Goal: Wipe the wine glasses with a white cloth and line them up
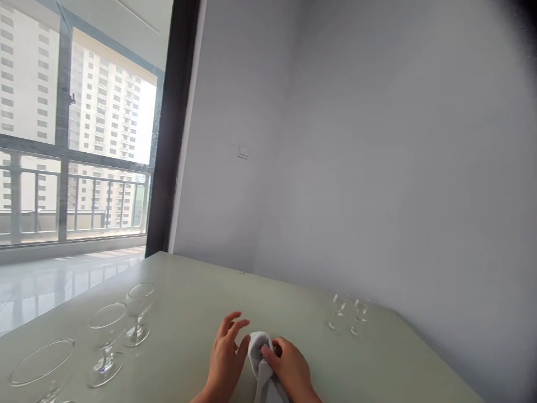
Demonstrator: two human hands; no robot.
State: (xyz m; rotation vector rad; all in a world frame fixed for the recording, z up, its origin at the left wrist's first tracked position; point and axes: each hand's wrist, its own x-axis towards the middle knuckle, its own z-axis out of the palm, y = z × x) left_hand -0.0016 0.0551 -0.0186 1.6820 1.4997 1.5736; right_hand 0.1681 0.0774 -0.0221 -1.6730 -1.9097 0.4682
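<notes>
A light grey cloth (260,366) is bunched up over the table near its front edge. My right hand (290,366) grips it, the thumb pressed into a fold and the fingers curled behind. Just left of the cloth is my left hand (227,355), its fingers apart and slightly bent, holding nothing; the thumb tip comes close to the cloth, and whether it touches I cannot tell. Whether anything is wrapped inside the cloth is hidden.
Along the table's (197,280) left side stand stemmed glasses: a far one (137,313), a middle one (106,347) and a near one (44,369) cut off by the frame. Two smaller stemmed glasses (337,310) are at the right rear. A wall (335,196) borders the table's back.
</notes>
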